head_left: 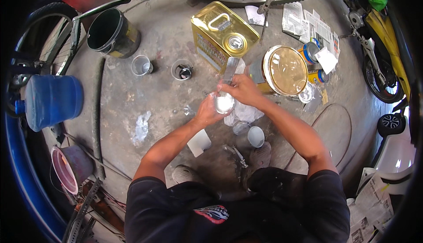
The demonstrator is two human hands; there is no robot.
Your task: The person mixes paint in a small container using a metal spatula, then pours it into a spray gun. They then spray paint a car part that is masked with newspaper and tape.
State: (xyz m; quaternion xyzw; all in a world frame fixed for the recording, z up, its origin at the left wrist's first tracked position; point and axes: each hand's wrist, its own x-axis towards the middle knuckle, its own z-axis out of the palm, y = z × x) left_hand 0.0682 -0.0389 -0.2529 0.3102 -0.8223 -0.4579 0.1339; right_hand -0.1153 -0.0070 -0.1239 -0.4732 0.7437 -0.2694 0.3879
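Observation:
My left hand [208, 111] is closed around a small clear cup with white paint-like stuff [224, 104] in it. Just above that cup, my right hand [243, 89] grips a flat metal putty knife [231, 69], its blade pointing up and away. Behind the blade stands a gold rectangular tin [227, 27] with a handle and round cap. To the right is a large round can [287, 70] with a yellowish lid. A white rag [243, 113] lies below my hands, beside a cup with a pale grey inside [256, 136].
Beyond my hands stand a clear cup [142, 65], a cup with dark liquid [182, 70] and a black bucket [113, 32]. A spray gun [238, 156] lies near my feet. Bicycles, a blue water jug [53, 101], small cans [309, 52] and newspapers [308, 25] surround the concrete floor.

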